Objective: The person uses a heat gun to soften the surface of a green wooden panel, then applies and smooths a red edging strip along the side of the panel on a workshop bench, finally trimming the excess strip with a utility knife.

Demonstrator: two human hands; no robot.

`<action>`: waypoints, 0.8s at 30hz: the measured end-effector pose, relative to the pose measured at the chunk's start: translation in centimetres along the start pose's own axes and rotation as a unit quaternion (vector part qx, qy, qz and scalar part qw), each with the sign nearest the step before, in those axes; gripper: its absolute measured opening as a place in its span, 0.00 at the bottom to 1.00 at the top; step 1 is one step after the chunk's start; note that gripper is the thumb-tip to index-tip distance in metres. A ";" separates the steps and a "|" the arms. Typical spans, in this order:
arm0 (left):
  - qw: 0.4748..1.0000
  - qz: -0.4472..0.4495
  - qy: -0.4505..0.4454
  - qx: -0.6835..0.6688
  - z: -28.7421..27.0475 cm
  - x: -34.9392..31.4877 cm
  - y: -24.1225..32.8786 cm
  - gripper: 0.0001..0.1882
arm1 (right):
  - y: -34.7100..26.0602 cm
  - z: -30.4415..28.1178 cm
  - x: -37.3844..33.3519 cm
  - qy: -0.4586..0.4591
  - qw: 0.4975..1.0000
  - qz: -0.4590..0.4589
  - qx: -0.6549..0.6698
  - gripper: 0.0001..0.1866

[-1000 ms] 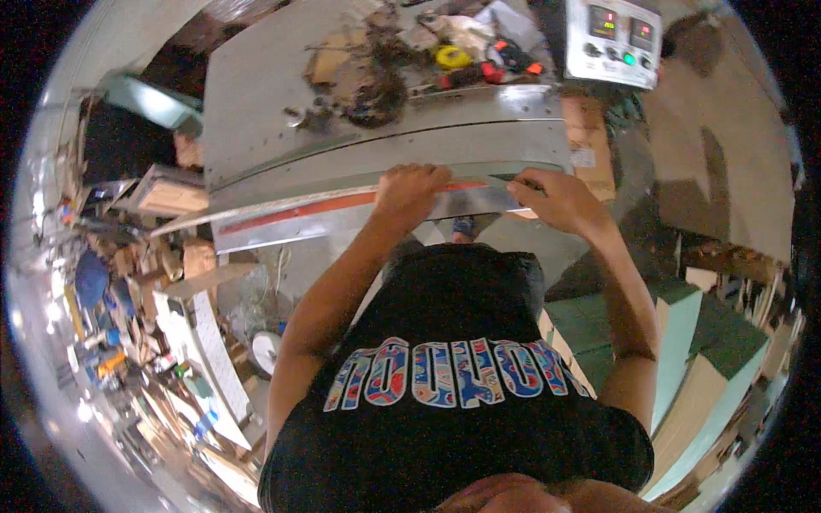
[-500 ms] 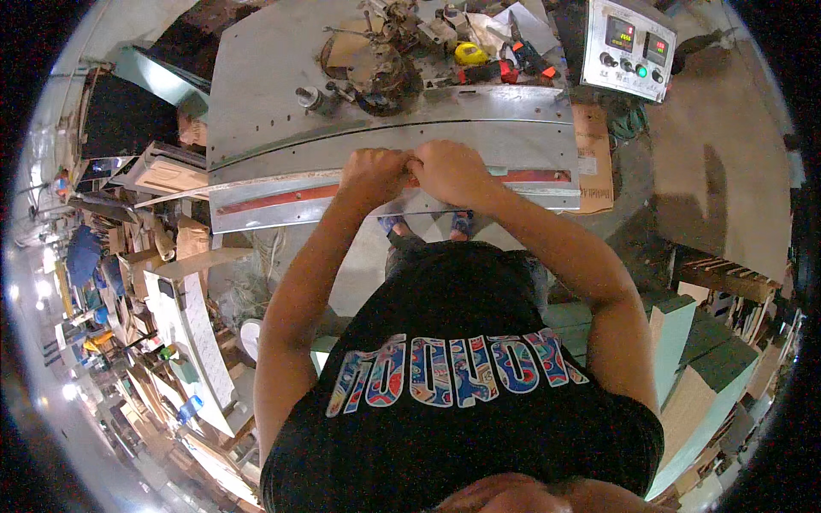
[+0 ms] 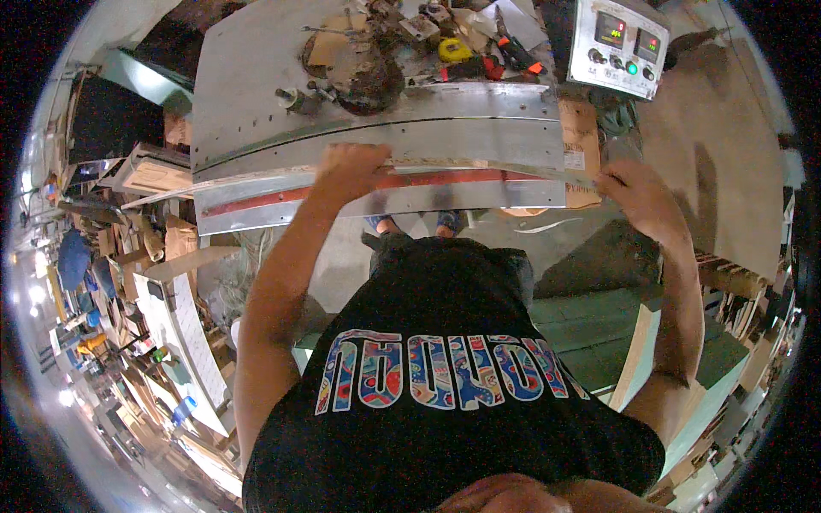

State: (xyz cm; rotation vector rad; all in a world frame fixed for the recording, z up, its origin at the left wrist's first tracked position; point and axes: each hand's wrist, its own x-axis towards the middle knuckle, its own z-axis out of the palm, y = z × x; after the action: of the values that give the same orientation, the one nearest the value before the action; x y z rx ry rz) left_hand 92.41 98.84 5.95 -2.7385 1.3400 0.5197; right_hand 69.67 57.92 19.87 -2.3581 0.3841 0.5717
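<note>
A long, thin, pale strip [image 3: 475, 164] runs along the front of the grey metal table [image 3: 479, 128], just behind a red band [image 3: 453, 178] set in its edge. My left hand [image 3: 352, 169] is closed over the strip left of the middle, knuckles up. Beyond the table's right corner, my right hand [image 3: 637, 192] pinches the strip's right end between thumb and fingers. Between my hands the strip stretches in a slight bow; its other end sticks out past the table's left side.
Behind lie a dark greasy machine part [image 3: 363, 77], a yellow tape measure [image 3: 453, 50] and red-black hand tools [image 3: 517, 56]. A control box [image 3: 617, 47] with a lit green button stands at the back right. Stacked green-edged boards [image 3: 590, 329] lie behind me at the right.
My right hand has moved from beside my left hand out to the right, past the table's corner. My left hand stays near its place. The strip now shows between them.
</note>
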 end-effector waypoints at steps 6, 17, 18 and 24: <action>0.993 0.070 0.080 -0.054 0.3 1.8 -0.4 0.18 | 20.0 10.8 0.7 0.050 0.985 0.110 0.126 0.20; 0.999 0.036 -0.024 -0.002 -4.4 1.7 -1.7 0.36 | 20.3 23.0 -1.0 0.006 0.965 0.075 0.250 0.20; 0.998 0.033 -0.057 -0.023 -4.6 2.3 -1.1 0.37 | 21.0 23.6 -1.2 -0.005 0.971 0.062 0.231 0.20; 0.983 0.053 -0.135 -0.110 0.3 5.1 -1.6 0.43 | 24.6 27.1 -1.5 -0.067 0.925 0.067 0.369 0.18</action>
State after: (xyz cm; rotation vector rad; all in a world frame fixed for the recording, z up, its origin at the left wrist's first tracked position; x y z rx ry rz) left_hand 96.47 95.98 3.85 -2.6393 1.4394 1.0658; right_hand 50.18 58.27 -11.15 -1.5684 0.5825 0.5279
